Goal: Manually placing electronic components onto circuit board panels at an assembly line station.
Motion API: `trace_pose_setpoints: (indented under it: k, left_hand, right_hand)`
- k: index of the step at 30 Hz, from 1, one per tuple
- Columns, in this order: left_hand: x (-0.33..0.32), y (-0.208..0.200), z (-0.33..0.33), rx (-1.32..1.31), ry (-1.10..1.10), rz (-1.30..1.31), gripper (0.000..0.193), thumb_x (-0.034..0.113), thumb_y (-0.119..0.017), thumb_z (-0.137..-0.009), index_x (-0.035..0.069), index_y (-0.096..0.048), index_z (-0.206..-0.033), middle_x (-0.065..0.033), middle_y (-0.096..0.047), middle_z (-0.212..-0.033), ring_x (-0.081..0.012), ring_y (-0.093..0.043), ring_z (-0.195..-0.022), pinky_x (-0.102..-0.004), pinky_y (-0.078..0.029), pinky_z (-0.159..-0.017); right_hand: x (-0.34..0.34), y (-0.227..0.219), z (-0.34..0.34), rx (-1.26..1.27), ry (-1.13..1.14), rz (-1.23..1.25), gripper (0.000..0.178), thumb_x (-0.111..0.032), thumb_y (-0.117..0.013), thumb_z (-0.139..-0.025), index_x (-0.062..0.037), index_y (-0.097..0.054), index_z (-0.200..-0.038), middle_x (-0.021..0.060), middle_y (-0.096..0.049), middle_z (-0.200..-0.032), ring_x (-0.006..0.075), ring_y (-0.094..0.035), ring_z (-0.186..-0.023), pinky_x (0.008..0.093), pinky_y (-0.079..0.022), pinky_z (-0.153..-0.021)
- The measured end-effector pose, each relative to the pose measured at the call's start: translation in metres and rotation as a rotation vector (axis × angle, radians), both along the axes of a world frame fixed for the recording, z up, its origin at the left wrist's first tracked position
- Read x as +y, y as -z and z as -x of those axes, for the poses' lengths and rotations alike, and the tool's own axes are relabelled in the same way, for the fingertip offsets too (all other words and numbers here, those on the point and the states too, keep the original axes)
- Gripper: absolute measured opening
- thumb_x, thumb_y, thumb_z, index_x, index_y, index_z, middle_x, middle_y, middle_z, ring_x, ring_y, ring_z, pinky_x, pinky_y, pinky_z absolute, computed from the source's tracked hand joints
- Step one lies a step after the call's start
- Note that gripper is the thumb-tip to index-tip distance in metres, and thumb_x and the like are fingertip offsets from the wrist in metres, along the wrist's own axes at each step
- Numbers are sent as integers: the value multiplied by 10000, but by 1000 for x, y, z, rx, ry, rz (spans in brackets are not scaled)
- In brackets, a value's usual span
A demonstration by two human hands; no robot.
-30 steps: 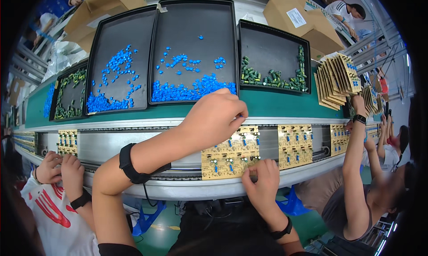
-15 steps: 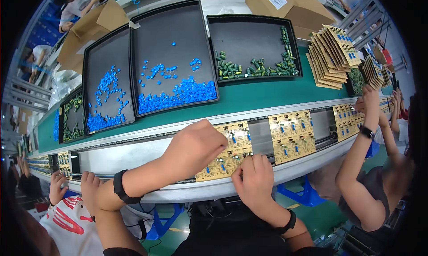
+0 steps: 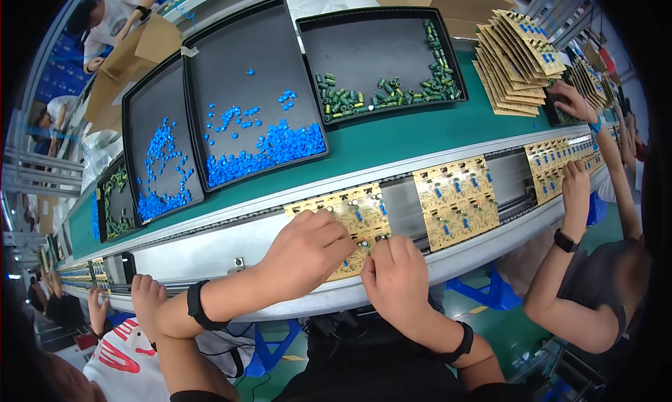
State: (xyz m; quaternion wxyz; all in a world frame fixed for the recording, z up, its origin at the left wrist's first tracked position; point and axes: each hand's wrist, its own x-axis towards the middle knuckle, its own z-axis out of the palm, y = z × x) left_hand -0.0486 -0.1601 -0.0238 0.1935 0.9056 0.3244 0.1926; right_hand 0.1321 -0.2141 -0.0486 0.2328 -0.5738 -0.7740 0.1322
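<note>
Both hands are over a tan circuit board (image 3: 341, 200) on the conveyor, which carries small blue, green and dark components. My left hand (image 3: 308, 251) covers the board's lower left part, its fingers bent and pinched together near the middle. Beside it, my right hand (image 3: 396, 274) is closed at the board's near edge, thumb and fingertips pressed together. The fingertips of the two hands are close to each other. Whatever either hand pinches is hidden or too small to make out.
Beyond the conveyor stand black trays of blue disc-shaped components (image 3: 262, 153) and a black tray (image 3: 378, 48) of green cylindrical components. Stacked boards (image 3: 511, 69) lean at the right. Another populated board (image 3: 458, 199) is on the line. Co-workers' hands (image 3: 575, 185) are at both sides.
My left hand has moved down the board, nearer my right hand, which stays at the near edge. The view has shifted a little. At right, a co-worker's hand now reaches to the stacked boards.
</note>
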Motion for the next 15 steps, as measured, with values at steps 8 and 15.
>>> trace_pose_setpoints:
  k: [8, 15]
  left_hand:
    - [-5, 4, 0, -9, 70, -22, 224, 104, -704, -641, 103, -681, -863, 0, -627, -854, -190, -561, -816, -317, -416, -652]
    - [-6, 10, 1, 106, 171, -220, 239, 143, -646, -654, 86, -677, -884, -5, -651, -899, -172, -588, -838, -284, -403, -654]
  right_hand:
    - [23, -29, -45, 63, -52, -23, 208, -135, -701, -739, -64, -587, -899, 100, -531, -854, 314, -514, -792, 417, -393, -689]
    - [158, -38, -47, -273, -1, -367, 245, -196, -702, -753, -63, -588, -925, 76, -571, -871, 267, -548, -869, 382, -412, -745]
